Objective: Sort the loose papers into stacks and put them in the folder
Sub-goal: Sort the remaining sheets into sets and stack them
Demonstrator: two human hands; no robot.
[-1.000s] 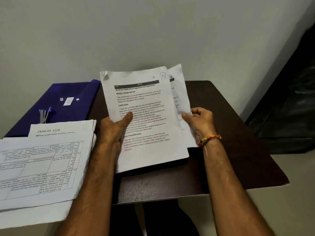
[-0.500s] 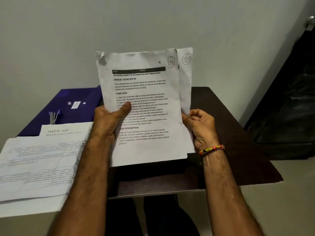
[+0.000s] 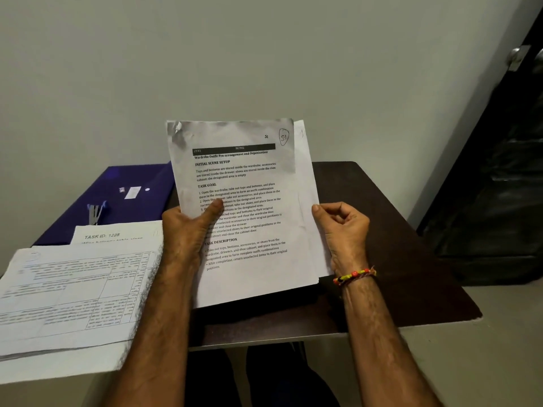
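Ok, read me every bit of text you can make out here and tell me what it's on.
Held white printed sheet:
"HOME"
"Wardrobe Outfit Pre-arrangement and Organization"
"INITIAL SCENE SETUP"
"TASK GOAL"
"TASK DESCRIPTION"
"51", circled handwriting, top right
White sheet in the left paper stack:
"TASK ID: 1228"
Table-form top page and blue plastic folder's label: too blurred.

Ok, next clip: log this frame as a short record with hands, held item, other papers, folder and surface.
left hand: left hand grips the held sheets' left edge, thumb across the text
right hand: right hand pinches their right edge
held item: printed sheets headed "Wardrobe Outfit Pre-arrangement and Organization", front page marked S1, held above the table
other papers: paper stack at left, a "TASK ID: 1228" sheet behind it
folder: blue folder, closed, far left
surface: dark brown table
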